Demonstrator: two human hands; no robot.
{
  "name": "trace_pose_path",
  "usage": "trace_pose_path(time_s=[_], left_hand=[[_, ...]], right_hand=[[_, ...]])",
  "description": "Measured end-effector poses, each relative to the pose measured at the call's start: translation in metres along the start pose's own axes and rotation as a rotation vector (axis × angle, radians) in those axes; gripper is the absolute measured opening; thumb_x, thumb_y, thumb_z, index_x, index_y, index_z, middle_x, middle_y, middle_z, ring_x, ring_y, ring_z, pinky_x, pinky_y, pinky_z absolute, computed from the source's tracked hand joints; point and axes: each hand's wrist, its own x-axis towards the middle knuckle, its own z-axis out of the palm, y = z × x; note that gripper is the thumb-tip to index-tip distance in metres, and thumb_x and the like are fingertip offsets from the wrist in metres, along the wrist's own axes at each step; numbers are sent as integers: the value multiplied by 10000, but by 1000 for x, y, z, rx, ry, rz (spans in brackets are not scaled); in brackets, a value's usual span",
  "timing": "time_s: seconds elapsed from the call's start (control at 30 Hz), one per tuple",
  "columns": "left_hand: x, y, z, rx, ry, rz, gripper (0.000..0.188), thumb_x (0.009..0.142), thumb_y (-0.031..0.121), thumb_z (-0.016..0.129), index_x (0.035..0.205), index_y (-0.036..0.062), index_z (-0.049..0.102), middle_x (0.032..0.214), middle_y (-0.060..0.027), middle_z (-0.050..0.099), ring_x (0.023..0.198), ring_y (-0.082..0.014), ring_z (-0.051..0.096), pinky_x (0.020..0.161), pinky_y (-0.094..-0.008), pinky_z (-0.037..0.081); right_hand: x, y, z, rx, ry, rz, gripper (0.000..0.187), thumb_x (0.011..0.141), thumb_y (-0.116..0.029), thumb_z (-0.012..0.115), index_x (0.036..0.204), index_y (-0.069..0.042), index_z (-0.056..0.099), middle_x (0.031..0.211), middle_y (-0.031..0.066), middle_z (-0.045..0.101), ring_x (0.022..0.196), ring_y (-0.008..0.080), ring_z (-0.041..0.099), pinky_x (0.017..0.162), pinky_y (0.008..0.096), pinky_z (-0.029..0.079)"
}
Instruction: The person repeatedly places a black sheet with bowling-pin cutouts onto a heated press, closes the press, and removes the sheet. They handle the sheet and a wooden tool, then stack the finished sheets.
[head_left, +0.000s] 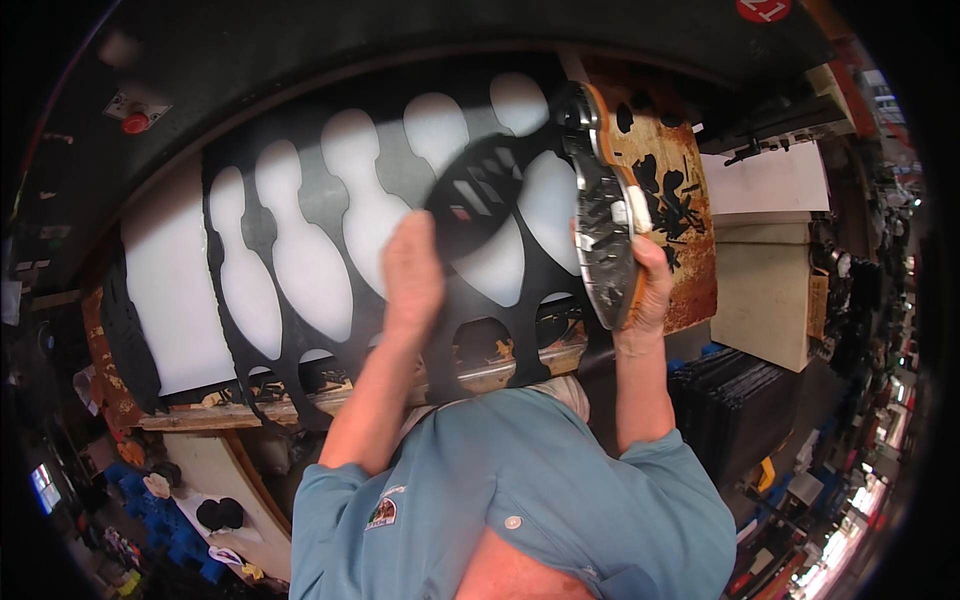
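My right hand point(645, 285) grips a sole-shaped cutting die point(603, 235), with a dark, metal-studded face and an orange-brown edge, held upright over the sheet's right end. Left of it, a black sole-shaped cut-out point(475, 200) is tilted and blurred above the sheet. Its lower left edge is at my left hand point(412, 275), whose smeared fingers appear closed on it. Under both hands lies a black sheet point(395, 85) with several sole-shaped openings, through which a white board point(175, 290) shows. The sheet's near edge hangs in cut strips over the bench front.
A rusty brown plate point(690, 285) with black scraps adjoins the board's right side. Beyond it stand a pale box point(765, 290) and a stack of black sheets point(735, 410). A dark machine beam with a red button point(135, 122) spans the far side. Blue crates point(165, 510) sit lower left.
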Motion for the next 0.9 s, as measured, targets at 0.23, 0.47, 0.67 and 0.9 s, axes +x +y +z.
trace_pose_path(time_s=[0.23,0.47,0.67,0.9], left_hand=[[-23,-6,-65,-258,39,98,352,1176,217,500,1312,-49,686,1139,-39,734,1019,-83,633,935,-259,502],[-27,-3,-53,-359,51,44,349,1134,97,538,1426,-80,613,1293,-110,720,1153,-141,649,1044,-295,493],[-26,-9,-54,-321,64,55,371,1113,139,582,1419,-64,632,1249,-102,734,1140,-142,644,1040,-304,496],[-37,-10,-71,-358,150,84,353,1128,121,571,1420,-65,635,1243,-100,739,1122,-134,653,1019,-297,509]], right_hand=[[-14,-69,18,-62,-79,-267,978,890,-315,751,1660,45,267,1613,392,360,1488,525,443,1283,577,386],[13,-37,12,764,-249,-120,908,821,-320,915,1592,-84,495,1606,272,407,1385,404,492,1096,487,461],[29,-21,-10,422,-42,-12,716,972,-430,737,1528,-26,536,1494,305,531,1357,472,528,1066,566,509],[29,-21,-11,-1668,175,-459,973,834,-312,903,1597,71,437,1343,223,639,1185,357,654,1061,446,523]])
